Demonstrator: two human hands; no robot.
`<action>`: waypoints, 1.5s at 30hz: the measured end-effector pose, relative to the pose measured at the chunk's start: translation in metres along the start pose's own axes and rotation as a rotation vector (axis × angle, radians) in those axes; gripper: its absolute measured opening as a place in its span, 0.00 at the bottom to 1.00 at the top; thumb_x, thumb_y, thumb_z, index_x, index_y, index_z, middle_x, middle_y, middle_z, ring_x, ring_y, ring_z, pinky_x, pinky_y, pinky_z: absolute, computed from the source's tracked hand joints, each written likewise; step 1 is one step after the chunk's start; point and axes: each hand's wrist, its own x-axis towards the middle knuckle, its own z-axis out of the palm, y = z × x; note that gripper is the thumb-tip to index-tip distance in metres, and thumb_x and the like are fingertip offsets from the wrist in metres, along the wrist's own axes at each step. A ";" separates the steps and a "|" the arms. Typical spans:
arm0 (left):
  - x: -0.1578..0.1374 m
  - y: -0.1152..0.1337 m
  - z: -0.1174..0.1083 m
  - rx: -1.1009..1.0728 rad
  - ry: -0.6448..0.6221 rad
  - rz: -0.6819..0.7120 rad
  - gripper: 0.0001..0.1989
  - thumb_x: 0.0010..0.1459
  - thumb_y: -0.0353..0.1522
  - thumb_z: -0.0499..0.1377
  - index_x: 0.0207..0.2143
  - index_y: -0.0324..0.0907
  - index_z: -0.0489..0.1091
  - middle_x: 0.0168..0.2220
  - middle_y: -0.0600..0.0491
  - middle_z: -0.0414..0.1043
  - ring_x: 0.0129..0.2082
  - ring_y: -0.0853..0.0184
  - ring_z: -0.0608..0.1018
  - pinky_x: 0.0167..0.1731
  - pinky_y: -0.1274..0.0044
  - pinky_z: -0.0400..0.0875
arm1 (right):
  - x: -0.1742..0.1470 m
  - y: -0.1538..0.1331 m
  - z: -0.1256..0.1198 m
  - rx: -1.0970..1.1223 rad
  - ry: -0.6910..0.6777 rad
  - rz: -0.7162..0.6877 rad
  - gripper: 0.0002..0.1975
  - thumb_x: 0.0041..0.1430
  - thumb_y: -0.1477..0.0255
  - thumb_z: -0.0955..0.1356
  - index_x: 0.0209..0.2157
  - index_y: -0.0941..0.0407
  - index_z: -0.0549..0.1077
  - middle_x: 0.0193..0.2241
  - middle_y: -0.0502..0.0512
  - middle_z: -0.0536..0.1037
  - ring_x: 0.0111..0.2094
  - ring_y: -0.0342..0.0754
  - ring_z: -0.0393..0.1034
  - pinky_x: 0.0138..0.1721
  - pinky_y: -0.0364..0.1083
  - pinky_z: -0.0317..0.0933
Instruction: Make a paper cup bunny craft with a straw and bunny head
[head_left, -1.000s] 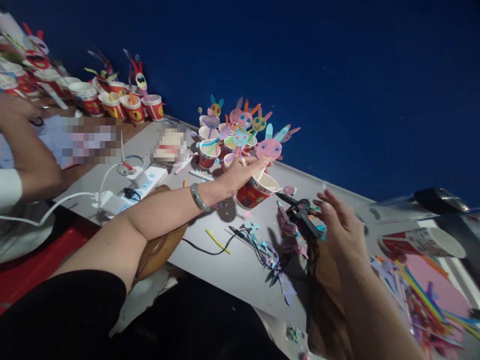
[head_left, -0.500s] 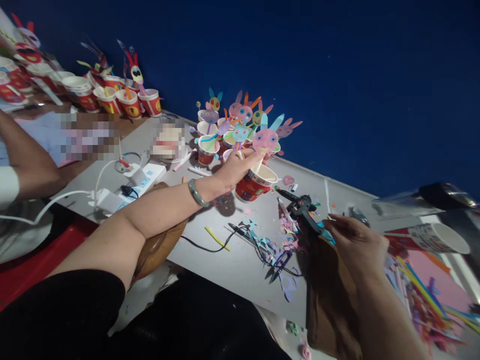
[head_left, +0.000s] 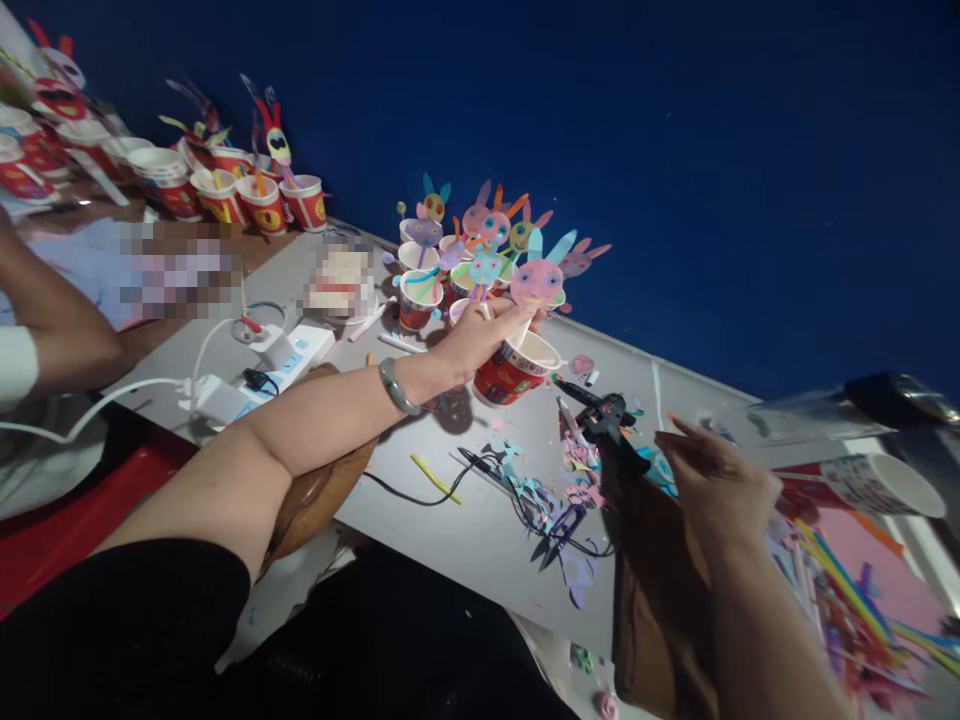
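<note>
A left hand [head_left: 480, 338] pinches a pink paper rabbit [head_left: 535, 284] at a red cup [head_left: 508, 378]

At far left, another person's forearm [head_left: 60, 315] is cut off by the edge of the view, and a pixelated patch covers whatever lies beside it. Behind stands a row of patterned cups [head_left: 304, 205], their printing too small for me to read. A white power strip [head_left: 304, 350] sits nearer, partly covered by its plugs; the package [head_left: 337, 285] past it is pixelated too, so any label is lost.

In the middle, the left hand, a bracelet [head_left: 399, 388] on its wrist, has thumb and fingers closed on the pink paper rabbit just under its face. The rabbit is in front of a cluster of cups with similar figures [head_left: 486, 268], hiding part of them. Its face looks back toward the person, pale blue ears uppermost; its long axis runs steeply from ears to pale stem, the top leaning right. The stem's lower end disappears inside the red cup, whose print I can't read. I can't tell whether that cup touches the table.

Right of it lies a black glue gun [head_left: 606, 418], with purple-handled scissors [head_left: 561, 530] nearer the person. The right hand [head_left: 720, 485] hangs near the gun, fingers bunched; I can't tell whether they hold anything. Beyond, a tipped cup [head_left: 832, 482] is partly hidden by that hand, and a dark-topped clear container [head_left: 810, 412] is blurred.
</note>
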 end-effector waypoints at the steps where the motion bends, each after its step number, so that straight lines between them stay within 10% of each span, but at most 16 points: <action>1: 0.000 -0.001 0.000 0.009 0.002 0.003 0.11 0.60 0.39 0.60 0.32 0.39 0.74 0.32 0.49 0.75 0.31 0.68 0.74 0.36 0.73 0.69 | -0.001 0.000 0.000 0.025 -0.009 0.029 0.17 0.52 0.62 0.70 0.41 0.55 0.78 0.31 0.59 0.82 0.35 0.56 0.78 0.40 0.51 0.67; 7: 0.001 -0.003 -0.002 0.040 0.004 0.007 0.13 0.59 0.41 0.61 0.32 0.40 0.73 0.31 0.49 0.74 0.31 0.67 0.74 0.35 0.72 0.69 | 0.000 0.001 0.003 -0.171 0.059 -0.073 0.21 0.58 0.62 0.65 0.49 0.58 0.76 0.30 0.59 0.79 0.30 0.53 0.75 0.37 0.50 0.66; 11: 0.001 -0.003 -0.003 0.035 -0.011 0.027 0.14 0.57 0.42 0.62 0.29 0.40 0.72 0.30 0.50 0.73 0.30 0.68 0.74 0.34 0.72 0.69 | 0.004 0.005 0.012 -0.409 -0.169 -0.212 0.33 0.56 0.61 0.67 0.61 0.60 0.64 0.44 0.68 0.78 0.41 0.59 0.74 0.41 0.53 0.65; 17: 0.004 -0.005 -0.004 0.041 -0.012 0.037 0.14 0.57 0.42 0.63 0.30 0.40 0.72 0.29 0.50 0.72 0.31 0.67 0.74 0.34 0.72 0.69 | 0.004 0.001 0.033 -0.767 -0.384 -0.250 0.34 0.56 0.63 0.67 0.62 0.61 0.60 0.39 0.68 0.79 0.38 0.62 0.73 0.39 0.55 0.62; 24: 0.005 -0.006 -0.005 0.027 -0.021 0.035 0.15 0.58 0.43 0.62 0.30 0.40 0.72 0.29 0.50 0.73 0.31 0.66 0.74 0.34 0.71 0.70 | 0.000 -0.015 0.030 -0.823 -0.166 -0.226 0.24 0.59 0.72 0.62 0.55 0.68 0.64 0.40 0.74 0.76 0.40 0.63 0.73 0.39 0.55 0.61; 30: 0.003 -0.004 -0.003 0.006 -0.020 0.000 0.13 0.58 0.42 0.61 0.32 0.40 0.72 0.30 0.50 0.74 0.31 0.67 0.75 0.35 0.71 0.70 | -0.004 -0.019 0.013 -0.467 -0.062 -0.106 0.23 0.57 0.65 0.64 0.52 0.60 0.68 0.35 0.63 0.77 0.32 0.56 0.71 0.31 0.51 0.60; 36: 0.000 0.001 -0.001 0.006 -0.017 0.000 0.12 0.61 0.39 0.60 0.30 0.39 0.72 0.31 0.48 0.74 0.32 0.65 0.75 0.38 0.69 0.69 | -0.020 -0.034 0.022 0.026 -0.382 -0.115 0.15 0.53 0.57 0.67 0.32 0.55 0.73 0.19 0.49 0.70 0.21 0.47 0.63 0.23 0.45 0.56; 45: -0.002 0.005 0.000 -0.023 -0.001 -0.018 0.11 0.60 0.38 0.59 0.32 0.39 0.73 0.30 0.50 0.75 0.31 0.68 0.76 0.38 0.72 0.71 | -0.039 -0.057 0.047 0.007 -0.562 -0.363 0.20 0.60 0.53 0.63 0.23 0.53 0.65 0.15 0.48 0.64 0.20 0.45 0.59 0.22 0.45 0.52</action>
